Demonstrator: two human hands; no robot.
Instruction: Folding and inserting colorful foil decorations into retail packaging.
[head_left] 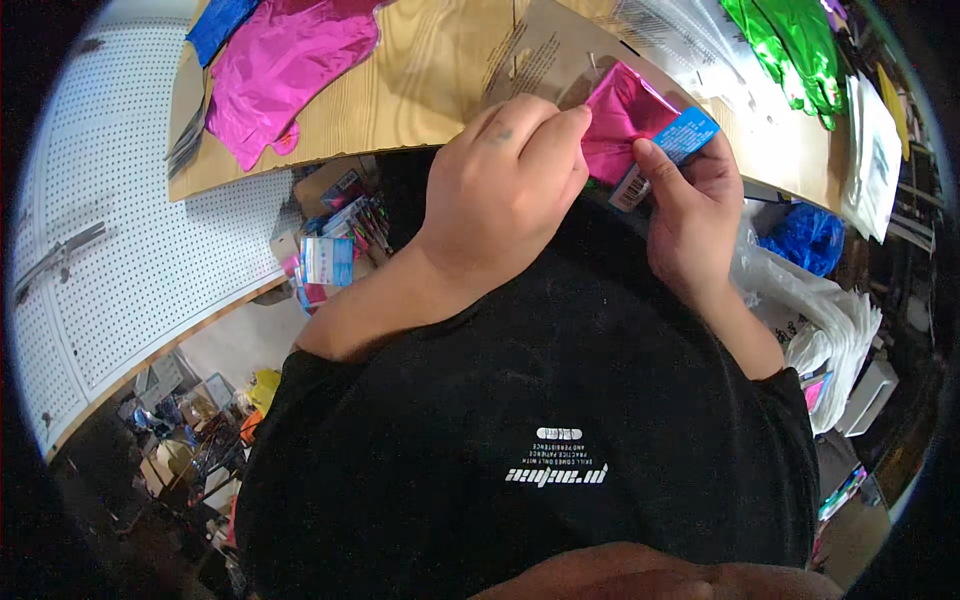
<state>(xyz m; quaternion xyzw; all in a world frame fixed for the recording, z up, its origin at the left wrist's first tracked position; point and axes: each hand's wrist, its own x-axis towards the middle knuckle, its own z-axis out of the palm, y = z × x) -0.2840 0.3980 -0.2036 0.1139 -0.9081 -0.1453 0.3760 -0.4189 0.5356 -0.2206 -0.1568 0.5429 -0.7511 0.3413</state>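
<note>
Just over the table's near edge, I hold a folded pink foil piece (622, 112) between both hands. My left hand (508, 185) is closed, its thumb and fingertips pinching the foil's left edge. A blue printed card (686, 136) lies against the foil's right side. My right hand (695, 205) grips the card and foil together, thumb on top and fingers behind. Below the thumb a white barcode label (630, 188) shows. Under the foil, a clear printed plastic bag (550, 60) lies on the wooden table (420, 85).
A large pink foil sheet (285, 75) lies at the table's far left, near blue foil (222, 25). Green foil (785, 50) lies far right. White plastic bags (820, 310) and a blue bundle (805, 240) hang at right. A white pegboard (150, 200) stands left.
</note>
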